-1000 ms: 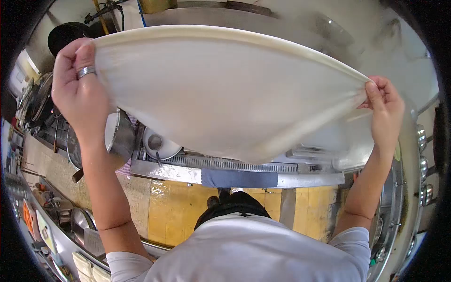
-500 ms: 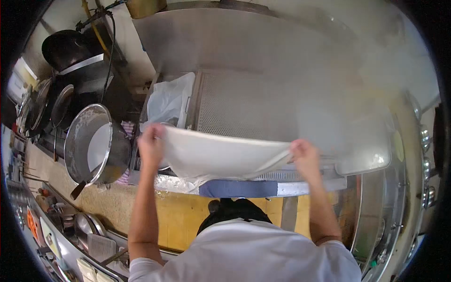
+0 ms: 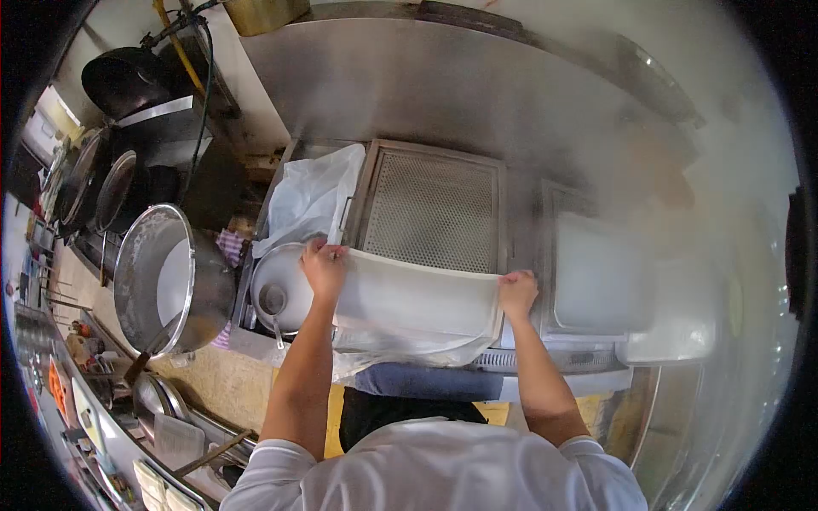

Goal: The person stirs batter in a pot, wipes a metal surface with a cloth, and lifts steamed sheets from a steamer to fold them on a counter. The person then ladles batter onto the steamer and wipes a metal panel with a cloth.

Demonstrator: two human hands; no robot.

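A white cloth is stretched between my two hands, low over the front of the steel counter. My left hand pinches its upper left corner, beside a round white pan with a small ladle in it. At the upper right corner, my right hand has its fingers closed on the cloth. The lower part of the cloth hangs in folds over the counter's front edge. Just behind it lies a perforated metal tray.
A large pot holding white contents stands at left, its handle pointing toward me. Clear plastic sheeting lies behind the pan. Steam blurs the right side, around a pale rectangular tray. Woks are at the upper left.
Both hands have come down and closer together, lowering the cloth from high in front to the counter's front. The perforated tray and the pan now show more fully.
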